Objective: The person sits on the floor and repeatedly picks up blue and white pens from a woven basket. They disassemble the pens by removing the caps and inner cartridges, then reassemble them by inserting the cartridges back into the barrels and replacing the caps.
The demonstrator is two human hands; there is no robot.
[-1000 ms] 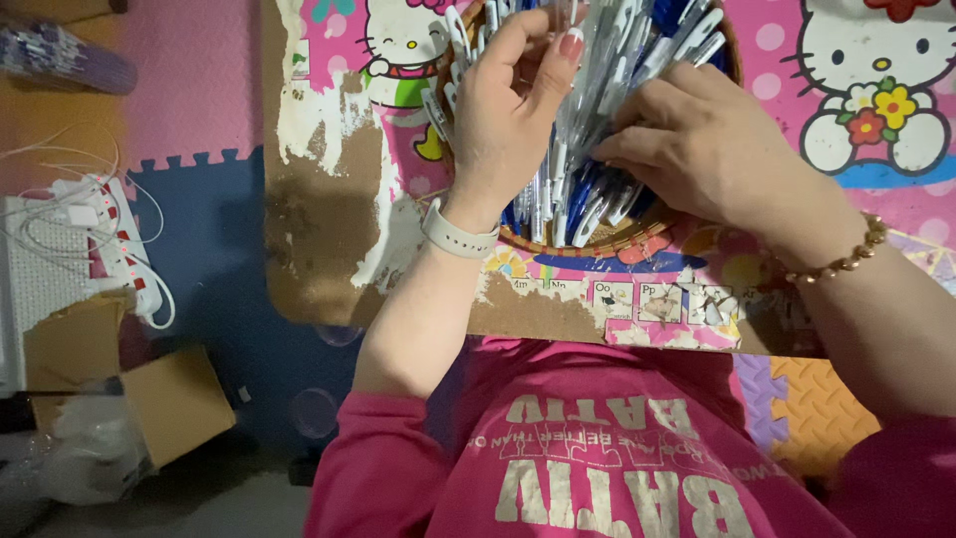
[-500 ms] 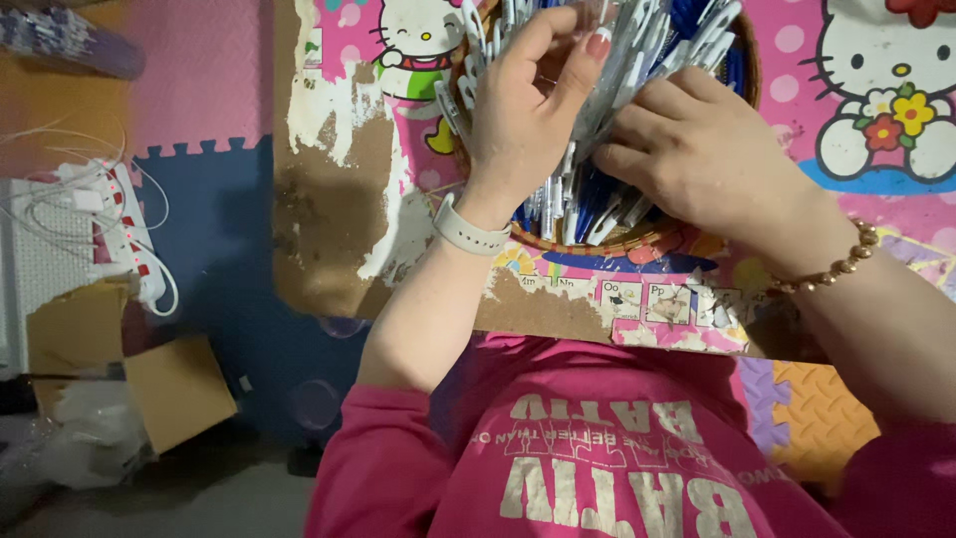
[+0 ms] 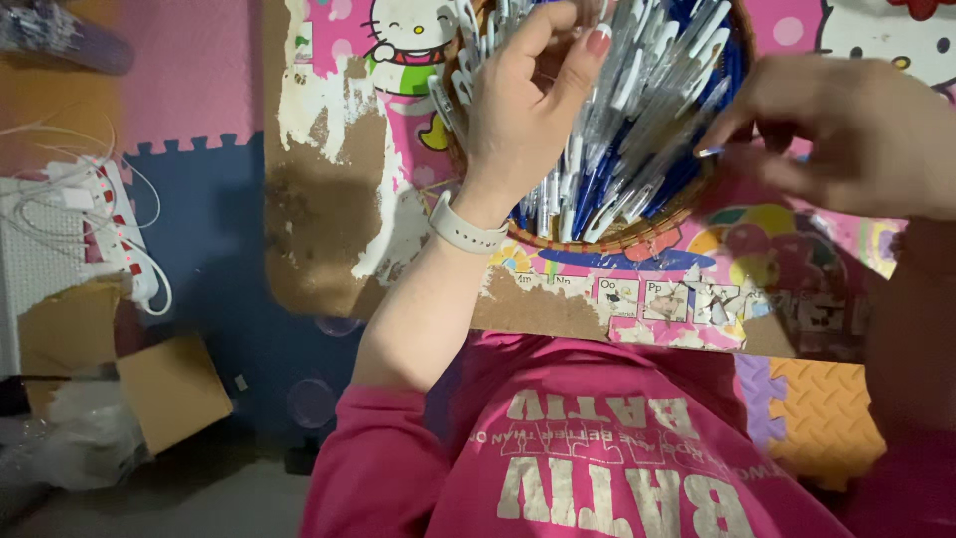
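1. The left hand is reaching into the round woven basket, its fingers curling closed around a bunch of white-and-blue plastic pens standing packed inside.
2. The right hand is hovering at the basket's right rim, its fingers pinching one slim pen by the tip; motion blur is softening the detail.
3. Judged step: sorting through the pens, one being drawn apart from the mass. Any next move is calling for a steady pinch, since neighbouring pens are leaning loosely against each other.
4. The basket is sitting on a worn cartoon-printed counter, its picture layer peeling to bare brown board.
5. Beyond it, pink, blue and orange foam floor tiles are lying under a white power strip with cables and a brown cardboard box.
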